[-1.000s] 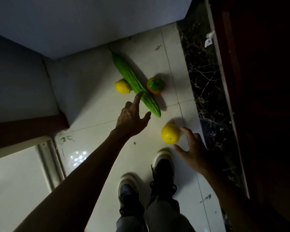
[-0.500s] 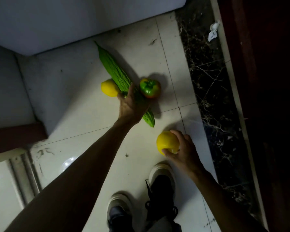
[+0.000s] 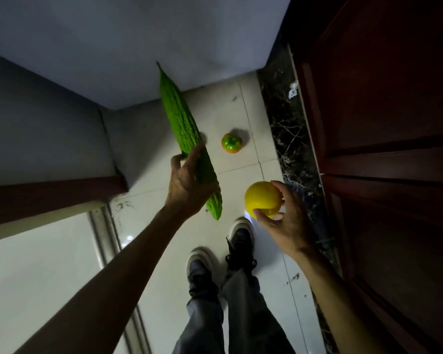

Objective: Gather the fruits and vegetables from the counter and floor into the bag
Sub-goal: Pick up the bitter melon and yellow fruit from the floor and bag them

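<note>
Long bumpy green bitter gourd (image 3: 182,129) off the floor, left hand (image 3: 187,185) wrapped around its lower half. Round yellow fruit (image 3: 262,199) clamped in right hand (image 3: 285,223) fingertips. Small green-orange tomato (image 3: 231,143) alone on white tile floor (image 3: 253,159).

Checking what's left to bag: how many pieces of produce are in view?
3. A bitter gourd in the left hand, a yellow fruit in the right hand, and a green-orange tomato on the floor. Another may hide behind the gourd.
</note>
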{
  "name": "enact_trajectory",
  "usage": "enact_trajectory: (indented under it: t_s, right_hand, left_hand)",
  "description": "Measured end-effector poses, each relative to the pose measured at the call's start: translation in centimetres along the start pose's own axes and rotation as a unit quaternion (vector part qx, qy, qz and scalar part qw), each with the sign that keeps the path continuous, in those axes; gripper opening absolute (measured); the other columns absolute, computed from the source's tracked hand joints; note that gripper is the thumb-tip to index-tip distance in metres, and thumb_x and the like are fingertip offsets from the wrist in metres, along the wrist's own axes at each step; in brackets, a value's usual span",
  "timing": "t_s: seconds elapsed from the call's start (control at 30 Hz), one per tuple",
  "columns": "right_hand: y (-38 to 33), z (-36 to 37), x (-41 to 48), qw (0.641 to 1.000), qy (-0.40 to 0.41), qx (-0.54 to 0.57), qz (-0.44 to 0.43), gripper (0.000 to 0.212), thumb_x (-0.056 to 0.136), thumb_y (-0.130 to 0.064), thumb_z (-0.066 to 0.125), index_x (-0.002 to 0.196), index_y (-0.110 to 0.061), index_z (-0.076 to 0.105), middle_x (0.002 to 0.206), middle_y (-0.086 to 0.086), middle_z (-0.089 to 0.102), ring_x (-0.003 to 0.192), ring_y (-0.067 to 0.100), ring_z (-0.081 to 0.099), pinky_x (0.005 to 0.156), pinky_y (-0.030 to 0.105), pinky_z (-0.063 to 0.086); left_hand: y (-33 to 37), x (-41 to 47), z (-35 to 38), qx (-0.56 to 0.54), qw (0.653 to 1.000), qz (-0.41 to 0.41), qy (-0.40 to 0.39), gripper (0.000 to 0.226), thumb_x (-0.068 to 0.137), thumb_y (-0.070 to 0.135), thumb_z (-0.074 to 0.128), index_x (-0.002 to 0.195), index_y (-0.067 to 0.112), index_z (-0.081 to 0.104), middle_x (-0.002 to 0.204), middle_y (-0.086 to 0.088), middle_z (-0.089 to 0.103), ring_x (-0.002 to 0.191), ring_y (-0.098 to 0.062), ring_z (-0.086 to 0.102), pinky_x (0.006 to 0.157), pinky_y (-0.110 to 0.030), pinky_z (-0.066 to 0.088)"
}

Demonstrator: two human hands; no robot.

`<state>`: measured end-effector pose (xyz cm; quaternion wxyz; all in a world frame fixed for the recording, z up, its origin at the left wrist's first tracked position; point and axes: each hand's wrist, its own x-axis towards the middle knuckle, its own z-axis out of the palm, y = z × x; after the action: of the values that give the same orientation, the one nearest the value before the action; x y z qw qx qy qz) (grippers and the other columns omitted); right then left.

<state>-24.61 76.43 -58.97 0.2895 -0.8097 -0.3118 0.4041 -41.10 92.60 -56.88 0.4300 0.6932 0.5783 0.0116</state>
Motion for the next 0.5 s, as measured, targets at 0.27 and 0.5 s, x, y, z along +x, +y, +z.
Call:
enact_trajectory:
  t_s: [0.27,0.5]
  right_hand:
    - [-16.5,-10.9,-6.8,0.996,0.010,0.073,-0.053,0.067,0.068,-0.036,0.074,0.129,-0.033,0.045,0.131,0.006,0.045,0.111,0.023,0.054,0.073,0.018,0.052]
    - [-27.5,-18.3,-12.0,0.989,0.043,0.090,-0.114,0.067,0.072,-0.029,0.077,0.131,-0.032,0.045,0.130,0.000,0.043,0.113,0.017,0.052,0.083,0.040,0.056]
  left_hand:
    - [11.0,-12.1,-15.0,-0.007,0.999,0.050,0.001,0.098,0.065,0.009,0.081,0.144,0.038,0.030,0.135,-0.013,0.035,0.120,-0.032,0.044,0.090,-0.025,0.045]
    - [19.6,-18.8,-24.8,-0.025,0.991,0.129,0.026,0.095,0.067,0.012,0.082,0.145,0.033,0.032,0.129,-0.002,0.034,0.112,-0.022,0.046,0.090,-0.024,0.049]
